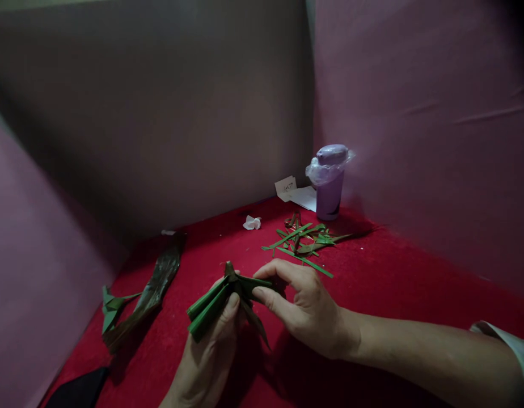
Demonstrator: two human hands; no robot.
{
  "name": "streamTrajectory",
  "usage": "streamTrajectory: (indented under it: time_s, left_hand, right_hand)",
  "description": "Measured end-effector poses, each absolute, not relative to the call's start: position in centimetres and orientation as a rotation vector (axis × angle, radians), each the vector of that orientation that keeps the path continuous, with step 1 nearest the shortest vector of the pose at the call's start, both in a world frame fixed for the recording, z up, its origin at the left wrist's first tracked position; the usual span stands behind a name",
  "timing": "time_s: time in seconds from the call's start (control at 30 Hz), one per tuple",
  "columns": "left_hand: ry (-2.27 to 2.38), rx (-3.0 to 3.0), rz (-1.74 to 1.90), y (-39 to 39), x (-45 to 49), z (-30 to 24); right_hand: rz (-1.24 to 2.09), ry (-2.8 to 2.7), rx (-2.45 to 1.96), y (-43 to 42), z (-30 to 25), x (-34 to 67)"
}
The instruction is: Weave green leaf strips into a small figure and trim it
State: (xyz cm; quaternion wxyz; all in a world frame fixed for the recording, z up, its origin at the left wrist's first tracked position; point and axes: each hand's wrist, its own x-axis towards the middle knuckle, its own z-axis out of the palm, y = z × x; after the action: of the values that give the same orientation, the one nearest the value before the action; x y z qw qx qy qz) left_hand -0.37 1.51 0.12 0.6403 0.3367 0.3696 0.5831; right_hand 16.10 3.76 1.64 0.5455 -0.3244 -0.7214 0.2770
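A bundle of folded green leaf strips (210,307) is held up over the red cloth, fanned out from a tied or pinched brownish top. My left hand (222,334) grips it from below, thumb pressed on the middle just under the top. On the other side, my right hand (307,300) pinches a dark green strip of the same bundle between thumb and fingers. One darker, narrow leaf end hangs down between my hands. The far fingers of my left hand are mostly hidden behind the leaves.
Leaf scraps (304,238) lie in a loose pile beyond my right hand, near a purple tumbler (330,190) with plastic wrap and some white papers (303,197). A crumpled tissue (252,222) sits farther back. At left are a long dark leaf (160,277), a folded green leaf piece (112,306) and a black object (77,391).
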Motion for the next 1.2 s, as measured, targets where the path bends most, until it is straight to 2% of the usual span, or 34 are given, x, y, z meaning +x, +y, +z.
streamTrajectory:
  time_s: [0.3, 0.57, 0.77, 1.2]
  left_hand:
    - [0.835, 0.777, 1.283, 1.4, 0.5, 0.5]
    - [1.118, 0.887, 1.434, 1.6, 0.9, -0.1]
    - [1.157, 0.91, 1.452, 1.9, 0.1, -0.2]
    - [1.07, 0.881, 1.535, 1.5, 0.0, 0.8]
  right_hand:
    - [0.648, -1.671, -0.758, 4.3, 0.7, 15.7]
    - [0.46, -1.63, -0.927, 5.2, 1.1, 16.2]
    - [0.371, -1.708, -0.959, 5.2, 0.8, 16.3]
    - [-0.047, -1.957, -0.579, 3.7, 0.4, 16.7]
